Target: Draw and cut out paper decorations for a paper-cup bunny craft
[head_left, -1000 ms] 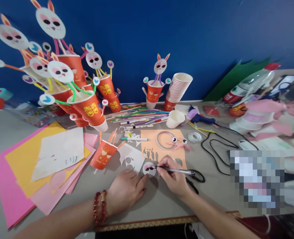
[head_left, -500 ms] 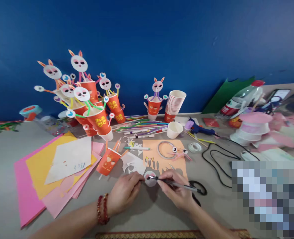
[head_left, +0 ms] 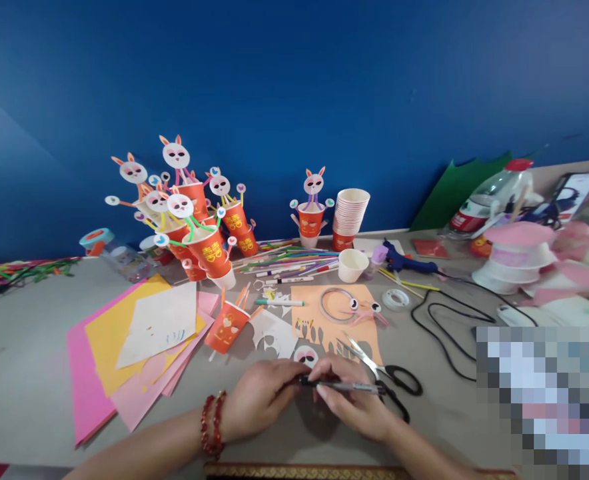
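Right hand [head_left: 347, 393] has the black pen [head_left: 342, 385], left hand [head_left: 264, 397] pinching its tip end, paper rabbit face [head_left: 306, 357] lying just beyond them.

From my place I see medium indoor light, soft, and its source is out of view. Dim shadows lie on the bench [head_left: 439, 427] under the hands. The blue wall [head_left: 274, 80] darkens at upper left. Right side looks smeared and stretched, with coarse square blocks at near right.

left hand [head_left: 262, 398] beside curled right hand [head_left: 349, 399]
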### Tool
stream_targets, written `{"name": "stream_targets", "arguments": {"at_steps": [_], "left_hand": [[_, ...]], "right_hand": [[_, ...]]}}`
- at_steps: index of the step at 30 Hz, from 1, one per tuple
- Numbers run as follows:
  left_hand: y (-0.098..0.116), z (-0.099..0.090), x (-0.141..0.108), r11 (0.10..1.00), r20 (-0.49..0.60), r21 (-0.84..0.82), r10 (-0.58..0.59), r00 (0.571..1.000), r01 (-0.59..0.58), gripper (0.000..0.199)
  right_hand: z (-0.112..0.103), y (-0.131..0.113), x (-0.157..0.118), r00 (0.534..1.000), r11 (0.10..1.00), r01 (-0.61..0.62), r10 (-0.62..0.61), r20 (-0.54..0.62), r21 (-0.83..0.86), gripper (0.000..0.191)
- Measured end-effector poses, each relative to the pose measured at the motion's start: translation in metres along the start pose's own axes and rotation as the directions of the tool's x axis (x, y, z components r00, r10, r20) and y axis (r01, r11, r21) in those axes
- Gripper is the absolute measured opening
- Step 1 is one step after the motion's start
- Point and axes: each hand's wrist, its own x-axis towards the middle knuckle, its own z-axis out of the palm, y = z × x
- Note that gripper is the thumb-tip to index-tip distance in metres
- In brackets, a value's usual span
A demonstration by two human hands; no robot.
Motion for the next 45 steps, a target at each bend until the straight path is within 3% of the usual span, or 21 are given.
{"name": "stream_targets", "arguments": {"at_steps": [6, 9, 12, 16, 19, 22, 27, 32, 34, 39, 42, 45], "left_hand": [[0.010, 0.003, 0.001, 0.985, 0.058, 0.169, 0.013, 0.998, -0.022, 0.021], [0.012, 0.003, 0.003, 0.968, 0.016, 0.248, 0.031, 0.999, -0.034, 0.026], [0.016, 0.000, 0.005, 0.942, -0.049, 0.331, 0.080, 0.996, -0.060, 0.038], [0.019, -0.001, 0.013, 0.875, -0.141, 0.466, 0.223, 0.965, -0.134, 0.049], [0.021, 0.001, 0.022, 0.820, -0.162, 0.552, 0.286, 0.945, -0.153, 0.047], [0.023, 0.006, 0.030, 0.827, -0.145, 0.546, 0.253, 0.956, -0.136, 0.047], [0.022, 0.014, 0.037, 0.825, -0.095, 0.561, 0.142, 0.985, -0.065, 0.051], [0.023, 0.017, 0.044, 0.786, -0.091, 0.618, 0.063, 0.994, 0.006, 0.051], [0.025, 0.013, 0.046, 0.791, -0.077, 0.611, 0.093, 0.993, -0.027, 0.053], [0.040, -0.014, 0.054, 0.832, -0.067, 0.515, 0.280, 0.958, -0.208, 0.051], [0.054, -0.029, 0.063, 0.895, -0.076, 0.331, 0.341, 0.937, -0.299, 0.040], [0.062, -0.028, 0.073, 0.924, -0.165, 0.088, 0.383, 0.909, -0.373, 0.036]], "right_hand": [[-0.002, -0.006, -0.001, 0.998, 0.979, -0.030, 0.018, 0.062, 0.201, 0.015], [-0.006, -0.003, -0.001, 0.995, 0.980, -0.009, 0.028, -0.091, 0.200, 0.024], [-0.005, 0.003, -0.001, 0.941, 0.980, -0.057, 0.117, -0.317, 0.191, 0.045], [0.003, 0.003, -0.004, 0.925, 0.956, -0.200, 0.256, -0.281, 0.213, 0.060], [0.007, 0.000, -0.006, 0.912, 0.971, -0.152, 0.209, -0.353, 0.183, 0.064], [0.007, 0.003, -0.009, 0.886, 0.976, -0.114, 0.185, -0.425, 0.187, 0.061], [0.007, 0.013, -0.010, 0.846, 0.946, -0.165, 0.282, -0.454, 0.280, 0.057], [0.005, 0.009, -0.004, 0.798, 0.921, -0.208, 0.354, -0.487, 0.329, 0.059], [0.003, 0.006, -0.003, 0.791, 0.927, -0.191, 0.341, -0.508, 0.324, 0.059], [-0.003, 0.005, -0.001, 0.838, 0.915, -0.117, 0.299, -0.457, 0.385, 0.060], [-0.005, 0.006, 0.002, 0.851, 0.862, -0.076, 0.318, -0.418, 0.502, 0.059], [-0.003, 0.007, 0.007, 0.823, 0.787, -0.034, 0.372, -0.429, 0.616, 0.059]]}}
